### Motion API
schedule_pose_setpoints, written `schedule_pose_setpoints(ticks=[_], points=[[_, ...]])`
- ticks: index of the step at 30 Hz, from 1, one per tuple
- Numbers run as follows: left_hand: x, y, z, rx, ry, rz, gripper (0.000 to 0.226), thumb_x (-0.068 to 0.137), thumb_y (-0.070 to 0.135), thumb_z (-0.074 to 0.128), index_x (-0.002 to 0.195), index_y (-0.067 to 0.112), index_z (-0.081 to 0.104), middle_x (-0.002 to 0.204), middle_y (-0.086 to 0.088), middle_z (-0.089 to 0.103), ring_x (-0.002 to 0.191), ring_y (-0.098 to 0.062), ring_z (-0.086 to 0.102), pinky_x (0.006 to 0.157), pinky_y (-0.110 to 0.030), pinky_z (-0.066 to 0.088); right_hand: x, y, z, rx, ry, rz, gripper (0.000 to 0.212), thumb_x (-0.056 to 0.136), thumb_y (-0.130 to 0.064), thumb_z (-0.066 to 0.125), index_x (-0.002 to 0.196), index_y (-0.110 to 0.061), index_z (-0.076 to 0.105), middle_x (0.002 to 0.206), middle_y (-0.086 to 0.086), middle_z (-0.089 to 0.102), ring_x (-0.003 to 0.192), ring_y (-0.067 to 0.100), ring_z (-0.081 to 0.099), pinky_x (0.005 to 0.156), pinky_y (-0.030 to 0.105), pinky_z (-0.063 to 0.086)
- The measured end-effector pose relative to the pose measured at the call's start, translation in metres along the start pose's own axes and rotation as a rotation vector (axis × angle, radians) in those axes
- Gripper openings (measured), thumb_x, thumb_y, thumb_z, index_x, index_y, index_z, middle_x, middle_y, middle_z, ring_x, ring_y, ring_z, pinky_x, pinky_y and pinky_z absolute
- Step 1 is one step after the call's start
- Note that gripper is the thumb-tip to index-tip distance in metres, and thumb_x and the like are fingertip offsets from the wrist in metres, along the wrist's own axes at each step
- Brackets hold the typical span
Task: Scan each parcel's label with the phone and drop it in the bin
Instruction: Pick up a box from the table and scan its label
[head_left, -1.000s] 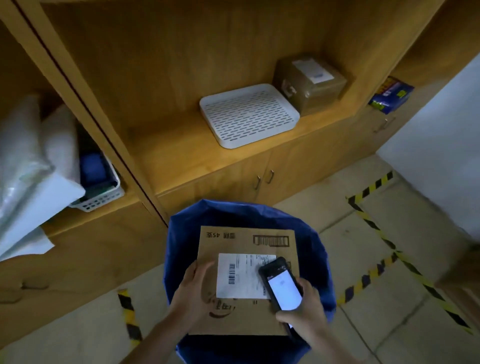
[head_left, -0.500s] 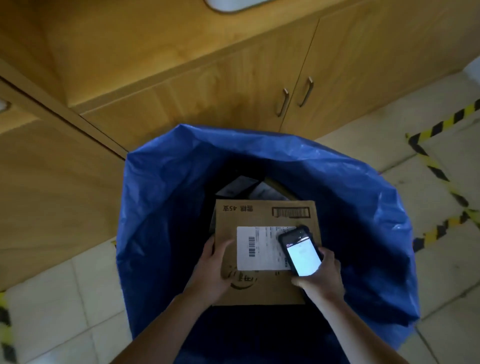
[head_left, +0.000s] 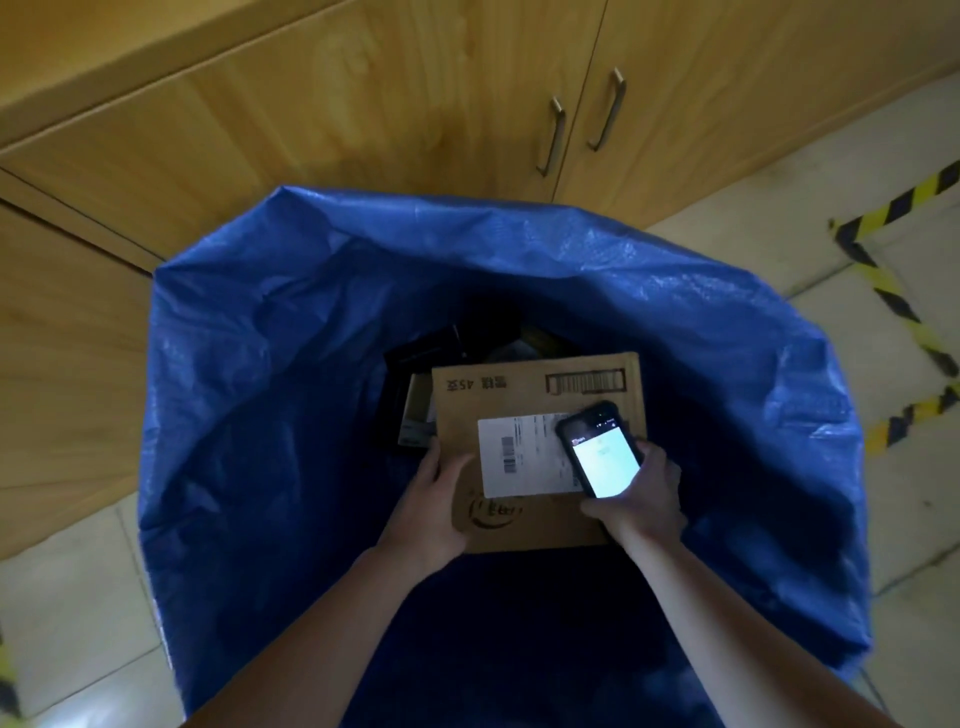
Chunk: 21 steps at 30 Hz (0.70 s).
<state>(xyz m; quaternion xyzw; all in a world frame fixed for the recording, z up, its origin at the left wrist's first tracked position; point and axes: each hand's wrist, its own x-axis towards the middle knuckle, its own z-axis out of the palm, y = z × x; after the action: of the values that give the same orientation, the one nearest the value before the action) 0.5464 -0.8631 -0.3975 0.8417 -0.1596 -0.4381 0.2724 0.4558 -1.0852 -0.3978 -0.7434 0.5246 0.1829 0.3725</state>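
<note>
Lowered parcel deeper into bin. Gripping its edge with left hand, clutching lit phone over label with right hand. Probably scanned; ready to drop.

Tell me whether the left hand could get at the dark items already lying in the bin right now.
Probably not. The left hand grips the cardboard parcel by its left edge, and that parcel hides much of the dark items in the blue bin; only some show past its far-left corner.
</note>
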Motion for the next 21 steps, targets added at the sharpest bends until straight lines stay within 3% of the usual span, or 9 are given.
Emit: schedule_pose_setpoints(ticks=[5, 17, 21], points=[[-0.002, 0.020, -0.013, 0.075, -0.011, 0.006, 0.087, 0.078, 0.016, 0.075, 0.148, 0.033, 0.026, 0.155, 0.006, 0.015, 0.136, -0.016, 0.026, 0.115, -0.039, 0.030, -0.017, -0.010, -0.012, 0.017, -0.007, -0.008, 0.094, 0.050, -0.017, 0.085, 0.129, -0.030, 0.036, 0.131, -0.001, 0.035, 0.117, 0.021, 0.047, 0.095, 0.047, 0.035], [-0.039, 0.043, -0.046, 0.213, -0.122, 0.105, 0.083, 0.082, 0.017, 0.071, 0.149, 0.030, 0.025, 0.146, 0.002, 0.033, 0.130, -0.018, 0.035, 0.109, -0.040, 0.037, -0.091, -0.026, -0.037, 0.003, 0.008, -0.011, 0.095, 0.052, -0.024, 0.081, 0.134, -0.031, 0.034, 0.134, -0.007, 0.037, 0.118, 0.019, 0.050, 0.098, 0.046, 0.038], [-0.070, 0.053, -0.072, 0.291, -0.190, 0.191, 0.065, 0.087, 0.019, 0.067, 0.144, 0.028, 0.036, 0.137, 0.001, 0.044, 0.124, -0.016, 0.043, 0.105, -0.035, 0.040, -0.144, -0.025, -0.051, 0.089, 0.085, 0.005, 0.099, 0.051, -0.025, 0.081, 0.137, -0.031, 0.033, 0.133, -0.008, 0.041, 0.123, 0.017, 0.043, 0.098, 0.045, 0.035]])
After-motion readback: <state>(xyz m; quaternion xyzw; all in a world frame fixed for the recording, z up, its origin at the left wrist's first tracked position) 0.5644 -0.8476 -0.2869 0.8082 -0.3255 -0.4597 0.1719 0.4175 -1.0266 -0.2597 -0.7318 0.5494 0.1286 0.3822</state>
